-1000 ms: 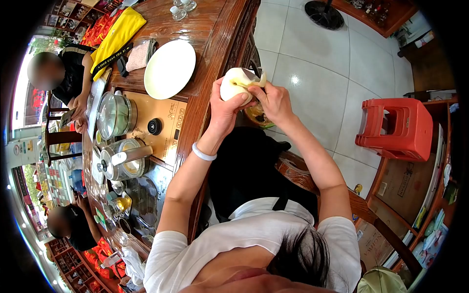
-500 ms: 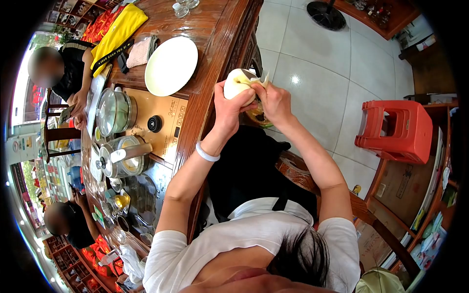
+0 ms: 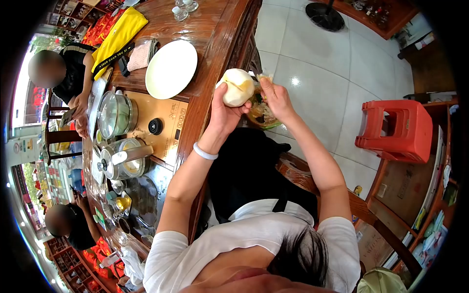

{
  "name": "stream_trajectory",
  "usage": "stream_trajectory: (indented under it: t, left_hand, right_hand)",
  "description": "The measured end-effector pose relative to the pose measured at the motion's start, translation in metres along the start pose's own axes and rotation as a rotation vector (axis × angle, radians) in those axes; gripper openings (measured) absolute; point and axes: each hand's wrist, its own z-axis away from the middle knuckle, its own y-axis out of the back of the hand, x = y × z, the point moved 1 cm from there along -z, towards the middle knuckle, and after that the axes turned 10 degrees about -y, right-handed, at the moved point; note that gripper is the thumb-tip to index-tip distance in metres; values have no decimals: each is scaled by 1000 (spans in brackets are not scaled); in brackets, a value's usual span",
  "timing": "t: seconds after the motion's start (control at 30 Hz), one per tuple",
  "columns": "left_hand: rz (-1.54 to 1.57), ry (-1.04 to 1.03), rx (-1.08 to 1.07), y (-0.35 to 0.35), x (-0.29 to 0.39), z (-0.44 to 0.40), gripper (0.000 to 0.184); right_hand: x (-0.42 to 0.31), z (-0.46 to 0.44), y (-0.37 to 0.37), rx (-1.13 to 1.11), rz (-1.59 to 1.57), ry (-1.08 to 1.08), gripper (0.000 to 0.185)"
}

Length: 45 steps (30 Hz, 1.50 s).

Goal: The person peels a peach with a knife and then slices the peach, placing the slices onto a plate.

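My left hand point(image 3: 225, 110) is closed around a peeled, round, cream-coloured fruit point(image 3: 238, 88) with yellowish patches; its exact kind is unclear. The fruit is held up beside the table's edge. Just right of it, my right hand point(image 3: 277, 101) is closed on what looks like a small knife, its blade mostly hidden. A pale scrap of peel point(image 3: 264, 78) shows at the fingertips, apart from the fruit. Below the hands, partly hidden by them, is a container point(image 3: 261, 119) with peelings in it.
A white oval plate point(image 3: 171, 69) lies on the wooden table point(image 3: 215, 36) to the left. Glass pots, a lidded glass bowl point(image 3: 115, 113) and cups stand further along. Two people sit across the table. A red plastic stool point(image 3: 395, 129) stands on the tiled floor at right.
My right hand has drawn away from the fruit to the right and a little down, with the peel scrap. My left hand has turned the fruit, showing more of its peeled surface.
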Motion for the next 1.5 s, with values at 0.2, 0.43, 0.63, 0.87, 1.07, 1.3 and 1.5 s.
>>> stream_trajectory:
  t: [0.2,0.43,0.63,0.87,1.07,1.3,1.5]
  left_hand:
    - [128,68,-36,1,0,1,51]
    - [25,16,-42,4,-4,0,51]
    - [10,-13,-87,3,-2,1,42]
    - [27,-27,-70,4,-4,1,40]
    - [-40,-48,-19,3,-10,5,42]
    - [-55,-120,11,-4,-13,7,40]
    - [-19,-174,51,-3,-14,8,37]
  right_hand:
    - [-5,3,1,-56,63,41,59]
    - [-3,-1,-1,-8,154,128,61]
    - [-3,0,-1,-36,181,109,63]
    - [2,1,-6,44,124,256,55]
    - [-6,6,-8,221,391,399,41]
    - [-1,6,-18,361,367,489,33]
    - [-8,9,-25,407,412,512,28]
